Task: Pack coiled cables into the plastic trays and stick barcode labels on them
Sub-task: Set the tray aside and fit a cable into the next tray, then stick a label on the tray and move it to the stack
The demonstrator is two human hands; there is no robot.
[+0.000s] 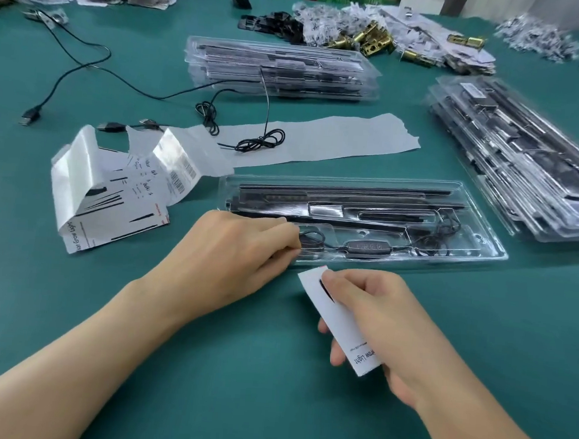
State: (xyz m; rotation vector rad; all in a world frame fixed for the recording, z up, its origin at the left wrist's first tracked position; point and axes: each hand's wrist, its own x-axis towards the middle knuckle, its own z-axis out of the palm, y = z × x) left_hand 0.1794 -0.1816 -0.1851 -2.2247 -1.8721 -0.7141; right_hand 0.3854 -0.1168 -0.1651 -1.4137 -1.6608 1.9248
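Head view: the plastic tray (415, 266) lies on the green counter (270, 372), its coiled cable (430, 244) seated in the near pocket. The left hand (241, 247) has its fingers curled at the tray's near left end, seemingly pinching the rim, though the fingertips are hidden; the right hand (377, 314) clamps a printed label (340, 329) between thumb and fingers, just beside the tray's near edge. To stick it well, I judge: pin the tray flat; square the label to the rim; lay one end first, then smooth along its length so no wrinkle forms.
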